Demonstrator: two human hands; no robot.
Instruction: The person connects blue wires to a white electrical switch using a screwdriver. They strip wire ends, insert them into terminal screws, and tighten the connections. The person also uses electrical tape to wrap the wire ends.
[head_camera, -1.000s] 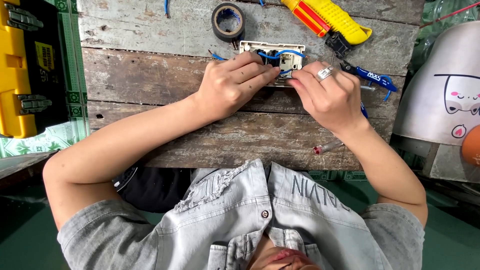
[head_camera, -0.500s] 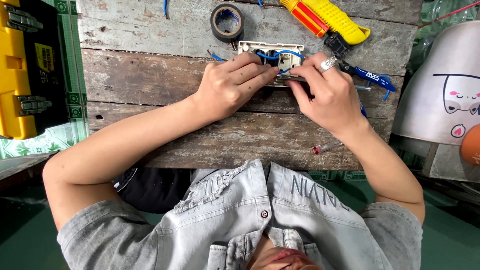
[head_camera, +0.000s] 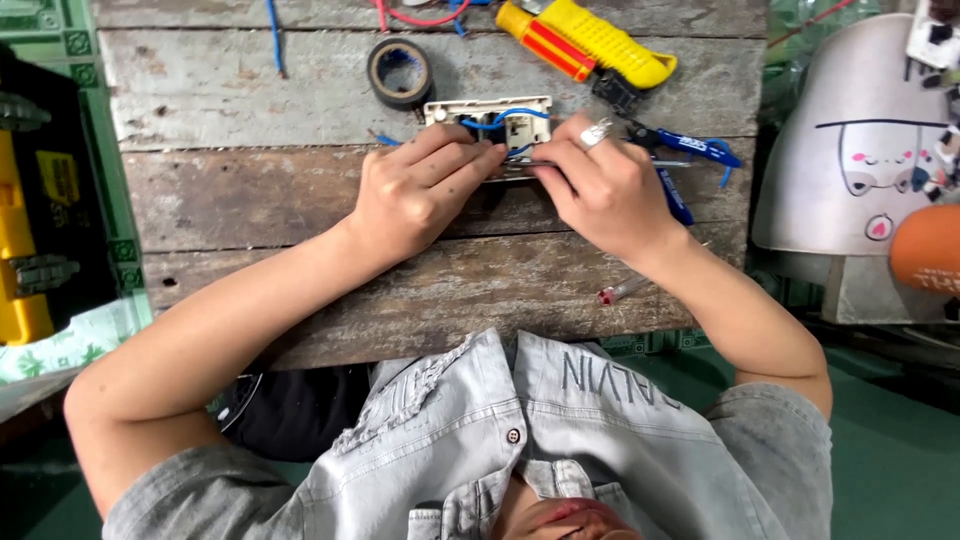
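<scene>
Both hands meet at a socket on the bench.
Left hand (head_camera: 415, 195) pins the white socket (head_camera: 490, 122) on the plank bench (head_camera: 250, 200); right hand (head_camera: 600, 185) pinches a thin metal tool (head_camera: 520, 163) beside its blue wires (head_camera: 500, 122). Socket looks light, rigid, best gripped by its edges; wires are pliable.

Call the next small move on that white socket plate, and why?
Probably hold the socket plate steady with the left hand while the right hand seats the blue wire: both hands pinch at its near edge, and the wire loops loose across its back.
</scene>
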